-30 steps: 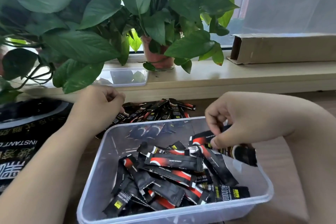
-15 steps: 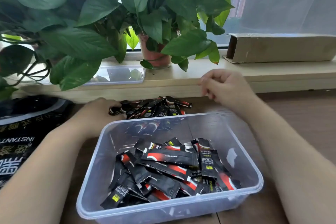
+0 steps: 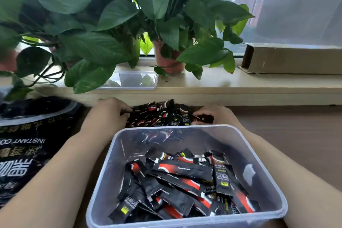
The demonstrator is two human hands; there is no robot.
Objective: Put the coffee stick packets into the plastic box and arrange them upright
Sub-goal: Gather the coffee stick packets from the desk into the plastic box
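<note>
Behind the far wall of the clear plastic box (image 3: 114,153), tucked up against the windowsill (image 3: 240,83) ledge, you've got the loose pile (image 3: 157,114) of coffee stick packets on the wooden table. Your left hand (image 3: 109,114) has its fingers curled into the pile's left edge, gripping packets there. Your right hand (image 3: 216,114) is pinching a single packet (image 3: 205,118) at the pile's right edge, with its long axis running roughly left to right.

Inside the box, the boxed packets (image 3: 183,168) all lie flat in a criss-cross heap. Their long axes mostly slant across the box, and they're bunched toward the near wall and the right side. The far strip of the box floor is bare, so that's your open room.

The big black instant coffee bag (image 3: 27,144) lies just left of your left forearm. Up on the sill sit a potted plant (image 3: 166,24), a shallow clear container (image 3: 133,79) and a cardboard box (image 3: 292,59).
</note>
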